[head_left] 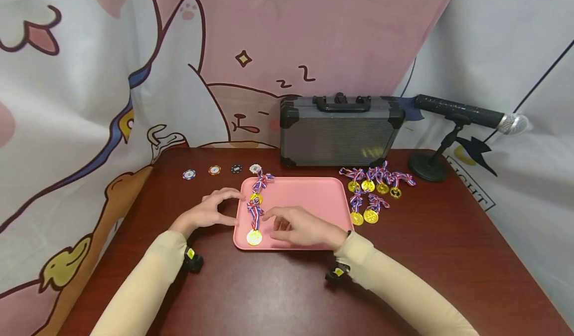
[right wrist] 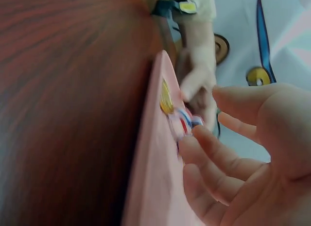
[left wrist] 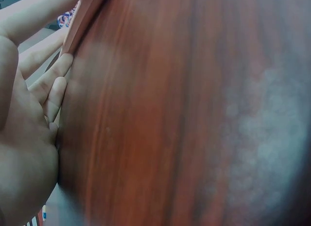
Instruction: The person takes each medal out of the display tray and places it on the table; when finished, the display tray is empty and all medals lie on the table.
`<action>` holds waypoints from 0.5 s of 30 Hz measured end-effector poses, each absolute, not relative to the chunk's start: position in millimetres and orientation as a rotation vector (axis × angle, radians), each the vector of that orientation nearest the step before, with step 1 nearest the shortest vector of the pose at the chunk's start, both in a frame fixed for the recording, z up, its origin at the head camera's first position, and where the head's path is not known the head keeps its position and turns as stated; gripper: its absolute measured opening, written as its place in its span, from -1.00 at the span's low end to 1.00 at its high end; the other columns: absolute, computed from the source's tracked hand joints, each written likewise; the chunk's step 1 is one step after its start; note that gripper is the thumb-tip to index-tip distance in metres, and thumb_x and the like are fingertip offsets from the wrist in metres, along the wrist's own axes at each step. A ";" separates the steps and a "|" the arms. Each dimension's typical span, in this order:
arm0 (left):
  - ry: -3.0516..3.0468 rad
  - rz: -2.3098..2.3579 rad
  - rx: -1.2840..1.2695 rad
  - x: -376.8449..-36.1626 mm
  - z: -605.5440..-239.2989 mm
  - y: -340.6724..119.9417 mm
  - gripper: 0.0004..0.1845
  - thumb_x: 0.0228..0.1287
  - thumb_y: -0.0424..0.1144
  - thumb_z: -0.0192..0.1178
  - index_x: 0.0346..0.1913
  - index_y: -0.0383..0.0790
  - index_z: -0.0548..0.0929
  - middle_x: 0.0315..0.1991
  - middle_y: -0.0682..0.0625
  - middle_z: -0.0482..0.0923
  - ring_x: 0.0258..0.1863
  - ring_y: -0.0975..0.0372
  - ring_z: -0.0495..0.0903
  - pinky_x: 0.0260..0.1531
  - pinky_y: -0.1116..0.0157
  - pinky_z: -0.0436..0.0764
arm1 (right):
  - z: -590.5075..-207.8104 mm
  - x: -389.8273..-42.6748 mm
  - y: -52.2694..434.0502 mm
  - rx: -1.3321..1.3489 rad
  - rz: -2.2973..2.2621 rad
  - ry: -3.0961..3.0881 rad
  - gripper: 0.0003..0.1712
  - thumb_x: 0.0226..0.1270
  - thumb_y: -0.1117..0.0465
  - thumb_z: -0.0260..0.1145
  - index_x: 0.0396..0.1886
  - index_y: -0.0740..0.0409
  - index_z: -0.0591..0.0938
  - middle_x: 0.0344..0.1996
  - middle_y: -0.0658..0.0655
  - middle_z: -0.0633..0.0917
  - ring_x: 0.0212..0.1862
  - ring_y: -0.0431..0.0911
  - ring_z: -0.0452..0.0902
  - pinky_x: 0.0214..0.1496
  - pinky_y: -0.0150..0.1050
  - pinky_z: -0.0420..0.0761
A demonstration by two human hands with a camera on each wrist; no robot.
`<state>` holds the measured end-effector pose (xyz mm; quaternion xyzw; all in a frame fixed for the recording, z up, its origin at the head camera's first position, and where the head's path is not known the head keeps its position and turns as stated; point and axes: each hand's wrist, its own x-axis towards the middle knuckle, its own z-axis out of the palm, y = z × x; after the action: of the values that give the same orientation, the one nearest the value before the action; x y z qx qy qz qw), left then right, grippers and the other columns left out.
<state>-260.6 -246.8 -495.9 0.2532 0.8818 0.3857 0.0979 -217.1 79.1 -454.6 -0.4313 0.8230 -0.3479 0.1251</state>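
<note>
two gold medals lie on the left part of a pink tray point(head_left: 314, 196), end to end in a line running front to back. the near medal point(head_left: 254, 237) has its round gold disc by the tray's front left corner, its red, white and blue ribbon point(head_left: 254, 214) stretched away from it. the far medal point(head_left: 256, 197) sits just behind, its ribbon bunched over the tray's back edge.
</note>
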 end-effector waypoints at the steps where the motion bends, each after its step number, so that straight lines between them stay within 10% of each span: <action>1: 2.609 1.146 0.749 -260.7 -495.9 -246.7 -0.30 0.08 0.01 0.63 0.32 0.06 0.63 0.40 0.02 0.48 0.44 -0.07 0.26 0.29 -0.32 0.01 | -456.2 -217.2 72.7 -1.291 -0.982 2.383 -0.59 0.45 0.24 0.43 0.24 0.13 0.63 -0.31 -0.05 0.74 -0.26 -0.29 0.66 -0.08 -0.34 0.67; 15: 2.598 1.157 0.744 -259.3 -496.3 -246.2 -0.32 0.10 0.00 0.61 0.32 0.07 0.64 0.41 0.00 0.48 0.44 -0.08 0.25 0.31 -0.37 -0.03 | -469.2 -215.5 38.2 -1.482 -0.536 2.487 -0.60 0.50 0.13 0.40 0.28 -0.01 0.67 -0.39 -0.14 0.57 -0.18 -0.20 0.46 -0.11 -0.37 0.46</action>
<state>-259.3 -246.2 -496.3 0.2517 0.8792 0.3917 0.1008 -215.5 38.2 -469.2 -0.5010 0.8405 -0.1813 0.0984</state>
